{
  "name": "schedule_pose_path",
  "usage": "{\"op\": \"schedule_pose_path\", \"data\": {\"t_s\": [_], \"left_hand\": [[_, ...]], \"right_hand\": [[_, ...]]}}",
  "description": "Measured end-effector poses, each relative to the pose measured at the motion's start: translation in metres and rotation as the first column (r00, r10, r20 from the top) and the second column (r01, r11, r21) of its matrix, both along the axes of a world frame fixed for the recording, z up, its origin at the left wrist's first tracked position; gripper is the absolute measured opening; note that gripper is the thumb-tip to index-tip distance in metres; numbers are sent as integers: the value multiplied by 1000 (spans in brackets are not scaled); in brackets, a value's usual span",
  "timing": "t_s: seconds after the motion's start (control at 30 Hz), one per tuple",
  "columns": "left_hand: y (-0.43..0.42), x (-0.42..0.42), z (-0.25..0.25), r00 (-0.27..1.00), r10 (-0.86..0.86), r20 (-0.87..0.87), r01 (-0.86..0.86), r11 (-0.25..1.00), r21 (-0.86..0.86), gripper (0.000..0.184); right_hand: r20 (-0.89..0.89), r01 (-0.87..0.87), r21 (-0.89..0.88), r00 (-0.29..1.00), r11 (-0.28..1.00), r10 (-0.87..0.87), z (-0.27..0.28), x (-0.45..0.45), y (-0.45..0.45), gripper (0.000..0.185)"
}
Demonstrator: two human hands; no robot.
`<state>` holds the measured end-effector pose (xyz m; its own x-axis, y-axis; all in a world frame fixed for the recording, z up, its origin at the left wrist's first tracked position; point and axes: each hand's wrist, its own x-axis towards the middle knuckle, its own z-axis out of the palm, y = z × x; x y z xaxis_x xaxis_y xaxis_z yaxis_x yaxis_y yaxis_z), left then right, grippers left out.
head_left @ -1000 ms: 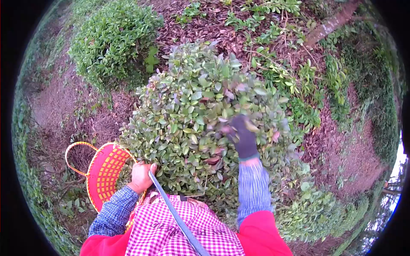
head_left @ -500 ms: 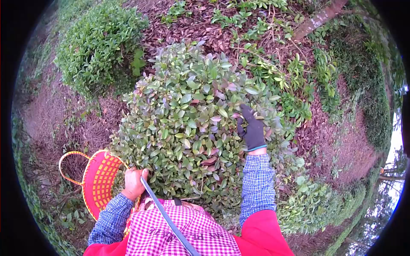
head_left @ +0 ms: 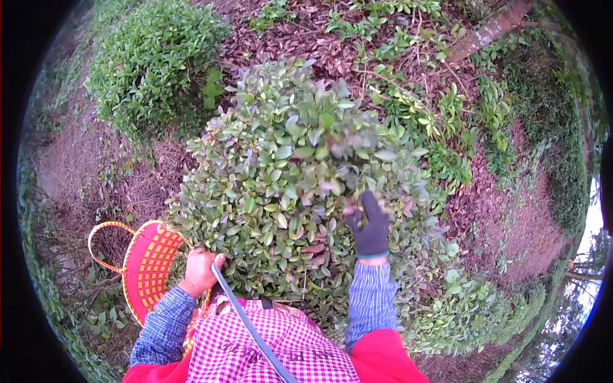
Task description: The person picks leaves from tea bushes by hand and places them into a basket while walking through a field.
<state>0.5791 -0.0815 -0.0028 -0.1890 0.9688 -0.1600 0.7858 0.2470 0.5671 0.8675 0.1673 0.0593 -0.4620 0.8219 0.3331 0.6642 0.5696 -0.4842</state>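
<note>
My right hand (head_left: 370,228), in a dark glove, is over the right part of a leafy bush (head_left: 274,191). Thumb and forefinger are spread apart, with slightly blurred leaves at their tips; nothing shows held between them. Bare and closed, my left hand (head_left: 201,270) is at the bush's lower left edge, by the upper end of a grey strap (head_left: 246,319) that crosses the checked apron (head_left: 274,341). What its fingers wrap round is partly hidden. Beside that hand hangs a red and yellow woven basket (head_left: 148,265) with a looped handle.
A rounder green bush (head_left: 153,67) stands at the upper left. Brown leaf litter (head_left: 306,45) lies behind the middle bush. At the upper right a tree trunk (head_left: 491,32) slants across, with low green plants (head_left: 447,127) beneath it.
My right hand has moved down and a little left over the bush, and the leaves above it are blurred. My left hand stays near the basket and strap.
</note>
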Motion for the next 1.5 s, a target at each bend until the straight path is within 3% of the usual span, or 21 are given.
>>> {"op": "schedule_pose_path", "data": {"t_s": [0.07, 0.13, 0.23, 0.27, 0.3, 0.37, 0.4, 0.43, 0.5, 0.67, 0.7, 0.83, 0.9, 1.0, 1.1, 1.17, 1.2, 1.27, 1.3, 1.33, 1.5], "left_hand": [[4, -19, 14, 978, -156, 141, 191, 938, -288, 26], [21, -35, 52, 898, -283, 336, 404, 831, -382, 26], [43, -65, 93, 815, -393, 425, 565, 699, -438, 63], [66, -64, 117, 771, -459, 442, 609, 734, -299, 50], [83, -63, 127, 728, -436, 529, 617, 753, -227, 43], [105, -42, 129, 693, -361, 624, 516, 853, -80, 29], [111, -19, 123, 696, -316, 645, 416, 909, -4, 23], [118, 9, 121, 645, -160, 747, 328, 941, -81, 24], [131, 56, 112, 537, -78, 840, 286, 954, -95, 27], [136, 113, 111, 692, -357, 627, 408, 910, 68, 37], [134, 119, 105, 749, -426, 508, 372, 904, 209, 25], [132, 117, 91, 770, -488, 412, 381, 868, 317, 15], [130, 113, 93, 745, -443, 498, 347, 896, 279, 15], [120, 103, 91, 659, -297, 691, 317, 943, 103, 18], [110, 82, 84, 380, 82, 922, 221, 959, -176, 18], [104, 56, 88, 386, 90, 918, 81, 988, -131, 17], [106, 33, 103, 573, 97, 814, 6, 992, -123, 15], [99, -20, 99, 486, 256, 836, -405, 913, -44, 20], [94, -65, 89, 554, 239, 798, -501, 861, 91, 15], [90, -106, 97, 224, 179, 958, -588, 809, -14, 17], [58, -192, 88, 34, 507, 861, -847, 472, -244, 50]], "right_hand": [[-33, 147, -332, 985, 932, -167, -4, 11, -38, 43], [48, 144, -31, 989, 989, -142, -3, 23, -67, 39], [94, 193, -95, 978, 977, -185, -5, 41, -102, 32], [100, 205, -116, 976, 972, -194, -4, 41, -110, 32], [-594, -71, -543, 736, 837, -324, -3, 41, -118, 27], [-738, -465, -659, 245, 591, -629, 30, 44, -133, 19], [-721, -447, -676, 241, 585, -649, 41, 43, -136, 19], [-689, -173, -610, 598, 774, -410, 45, 36, -121, 20], [-43, 66, -42, 997, 997, -68, 48, 20, -87, 25], [-353, 116, -660, 825, 743, -442, 39, 6, -91, 21], [-279, 103, -482, 923, 870, -264, 39, 6, -90, 20], [-294, 4, -605, 928, 796, -228, 37, 3, -92, 24], [-79, -45, 18, 996, 999, 46, 13, 7, -85, 35], [-132, 84, 5, 988, 996, -83, 9, 0, -78, 24], [-364, 72, -514, 884, 855, -293, 0, 8, -64, 27], [-488, -234, -872, 480, 430, -729, 15, -7, -51, 14], [-492, -233, -870, 483, 435, -725, 12, -9, -44, 14], [-502, -69, -666, 778, 743, -378, 1, -10, -32, 12], [-410, -81, -866, 678, 493, -610, 26, -24, -23, 14], [-413, -81, -864, 679, 497, -607, 22, -28, -11, 14], [-423, -182, -686, 888, 704, -183, -10, -59, 25, 37]]}}
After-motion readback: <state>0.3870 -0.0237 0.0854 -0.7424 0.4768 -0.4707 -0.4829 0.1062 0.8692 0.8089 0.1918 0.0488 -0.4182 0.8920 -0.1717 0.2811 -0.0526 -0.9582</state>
